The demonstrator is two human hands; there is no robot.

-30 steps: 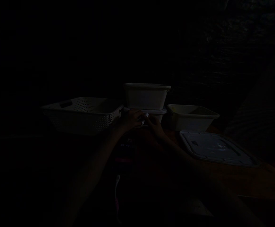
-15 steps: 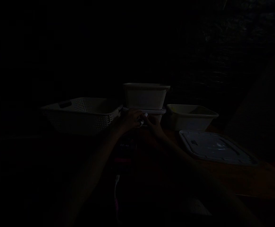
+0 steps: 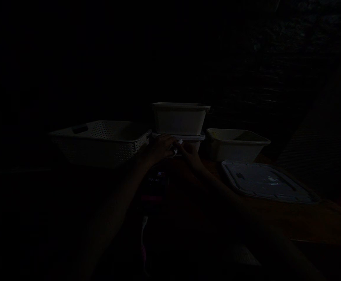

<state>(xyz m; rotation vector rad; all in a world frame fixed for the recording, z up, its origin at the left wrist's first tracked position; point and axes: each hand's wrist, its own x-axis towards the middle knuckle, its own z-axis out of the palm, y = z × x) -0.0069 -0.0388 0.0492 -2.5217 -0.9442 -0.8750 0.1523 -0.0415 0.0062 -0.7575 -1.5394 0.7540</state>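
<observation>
The picture is very dark. My left hand and my right hand meet at the middle, fingers bent and close together. Between their fingertips is a small white object; its kind is too dim to make out. Both hands appear to pinch it. Just behind them stands a lidded tub, its front mostly hidden by my hands. An open pale tub rests on its lid.
A pale perforated basket stands left, an open tub right. Nearer on the right, a flat lid lies on the wooden table. A phone showing digits lies below my hands, with a white cable in front.
My hands stay nearly in place around the small white object, with only slight finger movement. The whole view has shifted a little.
</observation>
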